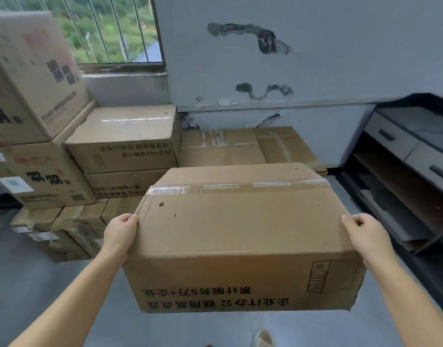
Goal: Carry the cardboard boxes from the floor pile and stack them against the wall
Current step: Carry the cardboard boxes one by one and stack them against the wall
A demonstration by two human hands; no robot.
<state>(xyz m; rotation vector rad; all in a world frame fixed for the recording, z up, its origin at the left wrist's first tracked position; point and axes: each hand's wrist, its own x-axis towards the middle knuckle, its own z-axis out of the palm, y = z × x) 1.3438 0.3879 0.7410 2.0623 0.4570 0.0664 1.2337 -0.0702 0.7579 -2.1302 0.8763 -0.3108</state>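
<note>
Stacked boxes (122,144): piled at left against the wall (315,58), under the window (110,28).
Left hand (121,232): fingers curled over the left top edge of the carried box, gripping it.
Carried box (240,234): taped cardboard, held off the grey floor (40,284) between both hands, print upside down.
Flat box (243,147): beyond it, low at the wall's foot.
Right hand (365,232): fingers curled over the right edge, gripping.
Shelf unit (410,156): dark, far right.
</note>
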